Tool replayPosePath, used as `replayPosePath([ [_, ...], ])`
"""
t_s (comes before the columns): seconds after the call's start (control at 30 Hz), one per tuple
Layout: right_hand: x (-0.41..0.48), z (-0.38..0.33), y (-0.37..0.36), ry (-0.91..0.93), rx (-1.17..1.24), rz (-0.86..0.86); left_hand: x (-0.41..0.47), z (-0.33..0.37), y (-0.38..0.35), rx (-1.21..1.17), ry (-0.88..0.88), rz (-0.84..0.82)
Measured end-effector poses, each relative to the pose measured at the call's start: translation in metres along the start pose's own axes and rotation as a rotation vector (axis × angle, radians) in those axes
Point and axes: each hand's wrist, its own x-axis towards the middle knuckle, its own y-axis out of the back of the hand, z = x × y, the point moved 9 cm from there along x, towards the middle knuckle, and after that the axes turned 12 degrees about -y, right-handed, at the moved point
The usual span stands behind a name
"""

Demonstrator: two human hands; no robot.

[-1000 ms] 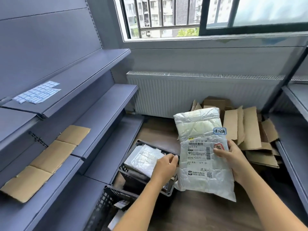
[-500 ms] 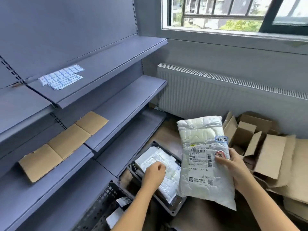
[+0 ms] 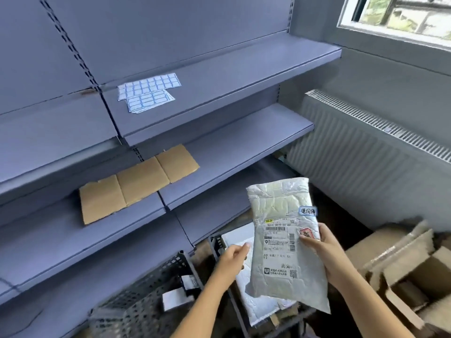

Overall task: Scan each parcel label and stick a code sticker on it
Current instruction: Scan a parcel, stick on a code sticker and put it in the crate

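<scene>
Now my right hand [image 3: 322, 247] grips the parcel [image 3: 280, 203] by its right edge, thumb pressed on the label [image 3: 278, 240], holding it in the air above the crate [image 3: 215, 240], long axis running up and away from me. My left hand [image 3: 231, 256] hangs just beside the parcel's left edge, fingers loosely curled; I cannot tell whether they pinch anything. The sticker sheets [image 3: 148, 93] lie near the upper shelf's [image 3: 244, 76] back edge, up and leftward, so I judge the left hand nearer for that reach.
</scene>
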Motion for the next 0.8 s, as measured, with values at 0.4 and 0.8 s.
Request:
replayPosePath([
  [0.4,0.072,-0.006,-0.054,-0.113,-0.298,-0.377,-0.024,-0.025,-0.043,-0.512,0.235,0.329],
  [0.8,0.141,0.109,0.004,-0.322,-0.355,-0.168,0.011,-0.161,-0.062,-0.56,0.369,0.505],
])
